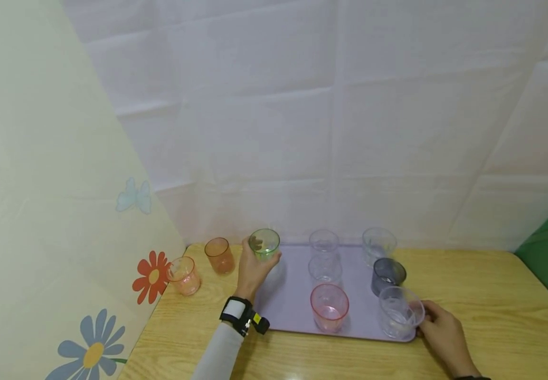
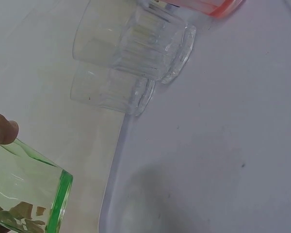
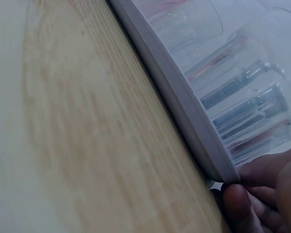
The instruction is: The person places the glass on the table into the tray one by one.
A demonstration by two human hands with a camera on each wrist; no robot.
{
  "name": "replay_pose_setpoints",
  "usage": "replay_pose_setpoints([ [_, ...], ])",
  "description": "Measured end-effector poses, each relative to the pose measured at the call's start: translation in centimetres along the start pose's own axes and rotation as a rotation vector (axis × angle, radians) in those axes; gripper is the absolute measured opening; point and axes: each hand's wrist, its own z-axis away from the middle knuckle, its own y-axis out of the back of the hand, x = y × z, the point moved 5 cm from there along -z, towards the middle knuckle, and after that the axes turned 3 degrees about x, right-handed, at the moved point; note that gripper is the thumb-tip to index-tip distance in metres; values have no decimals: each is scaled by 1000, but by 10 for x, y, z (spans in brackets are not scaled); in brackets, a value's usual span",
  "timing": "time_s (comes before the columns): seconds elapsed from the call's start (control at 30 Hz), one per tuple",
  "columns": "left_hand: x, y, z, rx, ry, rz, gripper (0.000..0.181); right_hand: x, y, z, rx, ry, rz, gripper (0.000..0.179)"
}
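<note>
My left hand point(image 1: 254, 269) holds a green tumbler point(image 1: 265, 248) above the back left of a lilac tray point(image 1: 288, 311). In the left wrist view the green tumbler point(image 2: 29, 184) is raised off the tray's surface, a thumb at its side. My right hand point(image 1: 446, 330) pinches the front right corner of the tray, whose rim point(image 3: 184, 107) lies between thumb and finger in the right wrist view. Beside those fingers stands a clear glass point(image 1: 399, 316) on the tray. A pink-red glass point(image 1: 329, 309) stands near the tray's front edge.
Two more clear glasses point(image 1: 324, 270) stand mid-tray, one behind the other. At right are a dark grey glass point(image 1: 388, 278) and another clear glass point(image 1: 378, 245). An orange glass point(image 1: 220, 257) and a pale pink-orange glass point(image 1: 185, 277) stand on the wooden table point(image 1: 502, 295), left of the tray.
</note>
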Motion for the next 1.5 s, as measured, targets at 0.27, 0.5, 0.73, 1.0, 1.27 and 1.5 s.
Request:
replay_pose_setpoints([
  [0.27,-1,-4,-4,5,-19,1,87,0,-2,-1,10,0,-3,22],
  [0.5,-3,-5,-5,13,-28,-27,86,1,-2,-1,2,-2,-13,25],
  [0.73,-5,-7,-5,4,-26,-29,86,3,-2,0,-2,-5,-5,22],
  [1.0,-5,-10,-7,-17,-5,-38,85,0,-1,0,2,-5,-9,21],
  [1.27,-8,-17,-9,-28,18,-36,86,2,-3,-1,12,-7,-11,21],
  [1.5,-9,-20,-10,-39,30,-45,87,3,-3,-1,3,-10,-19,23],
])
